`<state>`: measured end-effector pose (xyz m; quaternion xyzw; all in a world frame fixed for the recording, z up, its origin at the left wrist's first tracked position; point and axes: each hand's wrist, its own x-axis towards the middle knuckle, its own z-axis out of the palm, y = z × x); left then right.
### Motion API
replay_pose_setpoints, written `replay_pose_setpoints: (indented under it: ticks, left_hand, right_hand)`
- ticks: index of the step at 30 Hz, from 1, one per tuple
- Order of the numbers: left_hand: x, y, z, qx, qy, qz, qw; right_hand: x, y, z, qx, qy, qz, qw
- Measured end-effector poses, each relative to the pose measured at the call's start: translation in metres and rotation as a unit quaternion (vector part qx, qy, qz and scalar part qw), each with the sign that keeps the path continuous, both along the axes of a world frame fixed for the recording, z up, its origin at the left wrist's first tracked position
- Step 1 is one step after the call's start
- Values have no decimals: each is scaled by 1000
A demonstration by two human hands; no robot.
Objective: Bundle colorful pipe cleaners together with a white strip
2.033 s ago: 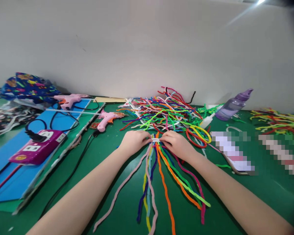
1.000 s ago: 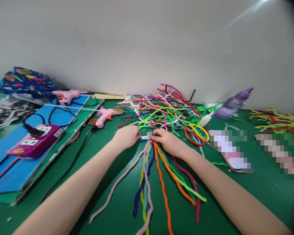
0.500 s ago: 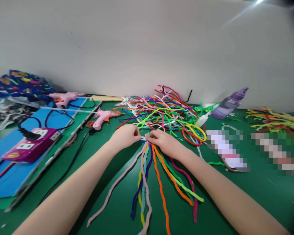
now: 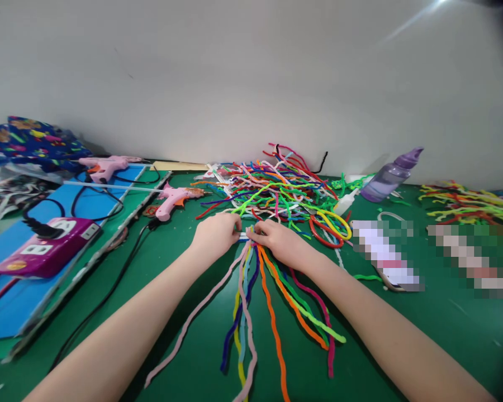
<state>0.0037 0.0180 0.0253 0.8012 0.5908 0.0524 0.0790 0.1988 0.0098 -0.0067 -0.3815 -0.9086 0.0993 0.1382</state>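
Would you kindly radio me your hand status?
Left hand pinching white strip; right hand at gathered ends of fuzzy strands, fanned nearward; tangled pile just beyond.

A streak of glare enters at the top right, its brightest spot at the upper edge, and fades down the pale wall (image 4: pixel 251 84). The rest of the wall is an even, muted gray, a little darker high up. Soft shadows lie under the forearms, and a faint one falls on the wall behind the purple bottle (image 4: pixel 383 181). The green table (image 4: pixel 184 290) has a dull sheen. The right corners darken to black, and the forearms look stretched toward the lower edge. Fine detail is soft, and blocky pixels cover the phone (image 4: pixel 385 254).
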Motion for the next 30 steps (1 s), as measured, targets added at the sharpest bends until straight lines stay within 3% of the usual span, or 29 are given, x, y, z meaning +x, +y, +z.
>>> replay_pose_setpoints:
  ticks: [5,12,22,30]
  left_hand:
    - [10,-15,15,70,122,-63,988]
    - [19,-32,30,100,164,-65,979]
    - [25,-30,16,60,161,-124,977]
    - [15,-25,20,70,168,-142,973]
  right_hand:
    - [-1,1,-1,53,-45,28,997]
    - [-1,2,-3,89,-58,35,994]
    - [2,-4,8,123,-108,33,986]
    - [11,-4,14,96,-96,42,990]
